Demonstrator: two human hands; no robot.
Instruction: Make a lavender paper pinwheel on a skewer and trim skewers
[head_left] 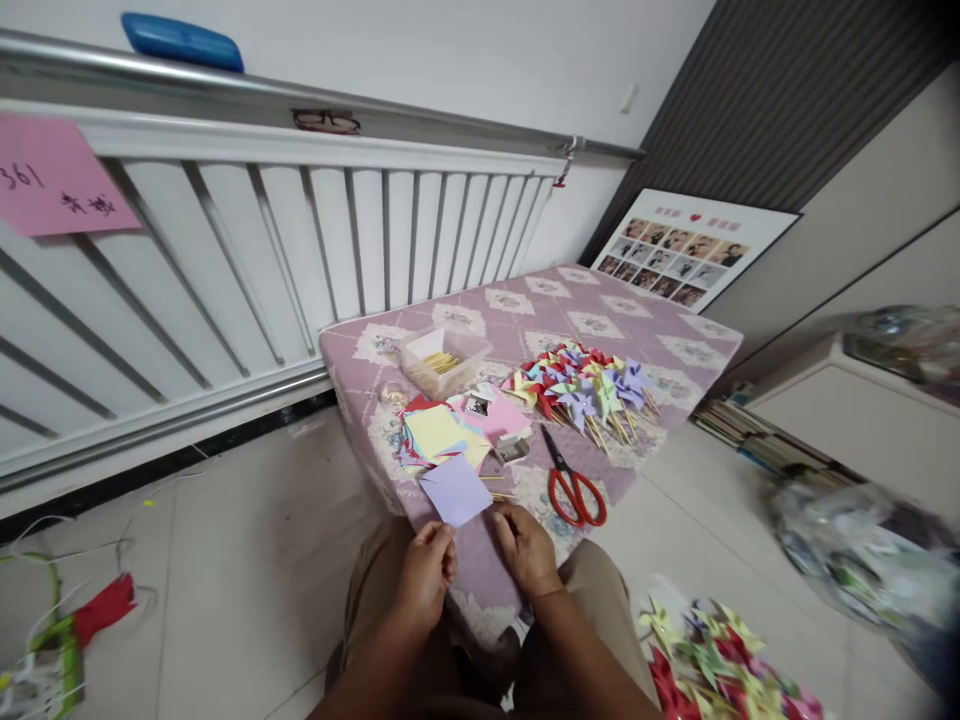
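Observation:
A square lavender paper (457, 490) with creases near its left corner is held over the table's near edge. My left hand (433, 560) is closed, pinching its near corner between thumb and fingers. My right hand (525, 545) is closed beside the paper's right corner, its fingertips close to that corner. Beyond the paper lies a stack of coloured square sheets (435, 432). A small grey box (513, 450) and a few thin sticks (501, 495) are near it. Red-handled scissors (576, 495) lie open to the right.
A clear plastic box of sticks (444, 362) and a pile of paper pinwheels (592, 390) stand on the cloth-covered table (480, 300). More pinwheels (720, 660) are at the lower right. A radiator (397, 235) runs behind; plastic bags (862, 560) lie right.

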